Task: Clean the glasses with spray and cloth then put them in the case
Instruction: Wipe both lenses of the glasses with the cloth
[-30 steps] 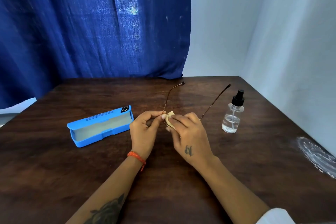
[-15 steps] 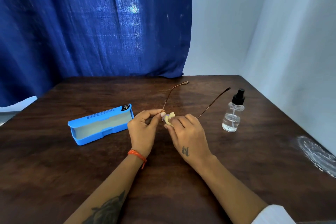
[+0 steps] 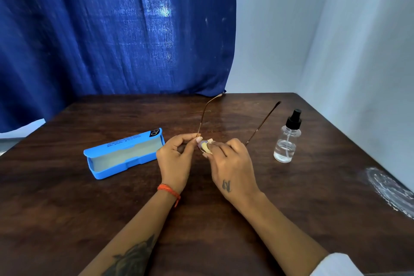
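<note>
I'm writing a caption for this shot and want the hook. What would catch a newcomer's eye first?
Probably the two hands at the table's middle: the left hand pinches the glasses at the frame's corner, while the right hand rubs a pale cloth on a lens, temples pointing away. Next, the bright blue case lying open to their left, and the clear spray bottle standing upright to their right.
</note>
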The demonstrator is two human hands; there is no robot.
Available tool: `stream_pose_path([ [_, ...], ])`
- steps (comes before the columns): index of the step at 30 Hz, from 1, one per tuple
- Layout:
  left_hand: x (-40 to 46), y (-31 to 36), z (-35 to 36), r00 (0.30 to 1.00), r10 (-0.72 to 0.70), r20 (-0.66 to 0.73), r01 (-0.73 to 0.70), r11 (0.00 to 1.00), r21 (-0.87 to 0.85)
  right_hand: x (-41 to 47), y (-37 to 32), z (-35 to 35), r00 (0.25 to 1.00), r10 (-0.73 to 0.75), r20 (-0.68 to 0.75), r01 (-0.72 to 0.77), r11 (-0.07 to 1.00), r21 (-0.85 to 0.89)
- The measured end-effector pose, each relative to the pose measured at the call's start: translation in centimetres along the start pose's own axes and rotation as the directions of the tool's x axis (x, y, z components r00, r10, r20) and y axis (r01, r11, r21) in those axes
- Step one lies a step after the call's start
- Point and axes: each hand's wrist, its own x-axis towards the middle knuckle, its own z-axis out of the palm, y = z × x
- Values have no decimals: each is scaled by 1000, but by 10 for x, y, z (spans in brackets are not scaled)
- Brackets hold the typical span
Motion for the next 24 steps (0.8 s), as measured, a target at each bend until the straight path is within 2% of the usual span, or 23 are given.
stream_pose_path([
  [5,0,-1,-2,1000,-8,-8,8,1000,-16,-3,0,0,997,-68,-45,71,994,81],
  [7,-1,0,-2,1000,-2,7,2,1000,-29,-3,-1,1,998,-55,-7,55,991,119],
  [12,-3,4,1,999,8,42,-6,1000,-29,-1,-3,4,998,-12,68,7,997,76],
  [16,-3,3,0,1000,20,24,-19,999,-30,1,5,0,997,-80,12,76,981,180],
  [20,-2,2,-1,1000,6,11,-6,998,-61,1,11,-4,990,-140,-1,137,969,205],
  [24,3,-1,-4,999,-17,-27,14,996,-88,-2,16,-8,992,-123,-28,126,968,216],
])
